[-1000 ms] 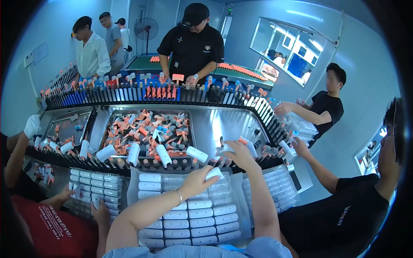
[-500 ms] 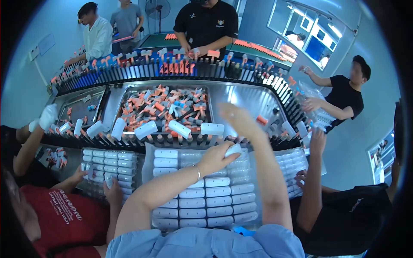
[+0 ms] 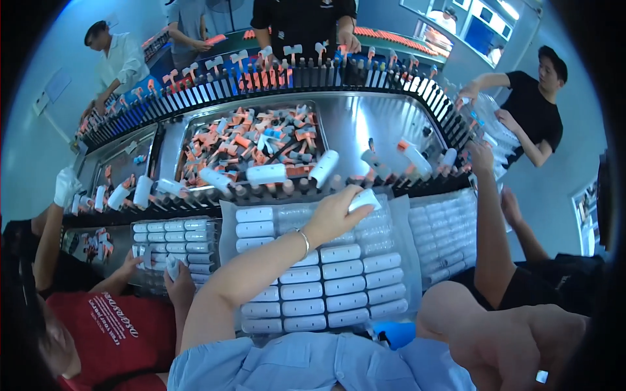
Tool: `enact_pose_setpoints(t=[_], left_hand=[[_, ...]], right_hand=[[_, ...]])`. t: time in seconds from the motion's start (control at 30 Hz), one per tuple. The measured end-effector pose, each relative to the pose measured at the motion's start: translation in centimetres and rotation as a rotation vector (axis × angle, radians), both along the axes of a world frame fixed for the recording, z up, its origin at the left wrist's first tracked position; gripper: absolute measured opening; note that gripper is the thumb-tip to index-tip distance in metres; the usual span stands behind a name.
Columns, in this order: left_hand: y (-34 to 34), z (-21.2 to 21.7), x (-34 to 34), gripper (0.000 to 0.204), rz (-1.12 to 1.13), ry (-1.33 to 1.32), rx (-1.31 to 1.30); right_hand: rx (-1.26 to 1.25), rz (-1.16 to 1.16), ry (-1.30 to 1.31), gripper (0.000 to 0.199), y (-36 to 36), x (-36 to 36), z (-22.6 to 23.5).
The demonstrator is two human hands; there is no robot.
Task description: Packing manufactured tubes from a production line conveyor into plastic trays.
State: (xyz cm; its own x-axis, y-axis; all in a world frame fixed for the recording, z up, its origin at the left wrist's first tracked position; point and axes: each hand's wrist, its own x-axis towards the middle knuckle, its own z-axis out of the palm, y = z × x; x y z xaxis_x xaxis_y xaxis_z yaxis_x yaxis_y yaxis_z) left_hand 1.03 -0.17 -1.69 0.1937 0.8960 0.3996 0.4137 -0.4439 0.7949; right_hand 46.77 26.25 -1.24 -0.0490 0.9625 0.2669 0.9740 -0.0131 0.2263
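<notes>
At the far left, a co-worker's gloved hand [image 3: 65, 187] is raised beside the rack. Next to it, a co-worker in a red shirt [image 3: 107, 329] works at a batch of capped units [image 3: 175, 236] arranged in rows.

Toward the middle, a metal tray [image 3: 319, 137] on the tabletop [image 3: 391, 120] contains a heap of orange and grey parts [image 3: 251, 143]. In front of the heap, white shells [image 3: 266, 174] sit at varied angles along a row of upright pegs [image 3: 241, 191].

The person's left forearm extends from a light-blue sleeve [image 3: 212, 365], bends at the elbow and runs diagonally up and right. A bracelet [image 3: 304, 242] encircles the wrist. The left hand [image 3: 336, 215] is back-upward, its fingers curled around one end of a white casing [image 3: 365, 201]. The casing is tilted and located over the upper part of a transparent pocketed tray [image 3: 375, 240]. Contact between the two cannot be determined. White casings occupy the tray's lower rows and upper left column.

To the right, a blue item [image 3: 394, 333] lies near the tray's lower corner. The person's right arm is folded close to the camera at lower right. The right hand [image 3: 548, 335] is indistinct; whether it grasps anything cannot be determined.
</notes>
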Motion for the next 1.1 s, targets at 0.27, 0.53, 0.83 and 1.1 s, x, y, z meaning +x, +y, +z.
enact_pose_setpoints(t=[0.27, 0.53, 0.83, 1.1], left_hand=[[0.1, 0.1, -0.9, 0.04, 0.028, 0.024, -0.05], [0.3, 0.7, 0.7, 0.04, -0.017, 0.011, -0.061], [0.2, 1.0, 0.2, 0.038, -0.004, 0.007, -0.081], [0.5, 0.1, -0.4, 0.038, 0.021, 0.026, -0.02]], right_hand=[[-0.021, 0.151, 0.418, 0.018, -4.3, -12.8, 0.9], [0.387, 0.755, -0.186, 0.019, -12.3, -11.7, 1.0], [0.308, 1.028, 0.304, 0.009, -23.7, -20.1, 1.9], [0.238, 1.274, 0.73, 0.005, -30.2, -20.0, 5.4]])
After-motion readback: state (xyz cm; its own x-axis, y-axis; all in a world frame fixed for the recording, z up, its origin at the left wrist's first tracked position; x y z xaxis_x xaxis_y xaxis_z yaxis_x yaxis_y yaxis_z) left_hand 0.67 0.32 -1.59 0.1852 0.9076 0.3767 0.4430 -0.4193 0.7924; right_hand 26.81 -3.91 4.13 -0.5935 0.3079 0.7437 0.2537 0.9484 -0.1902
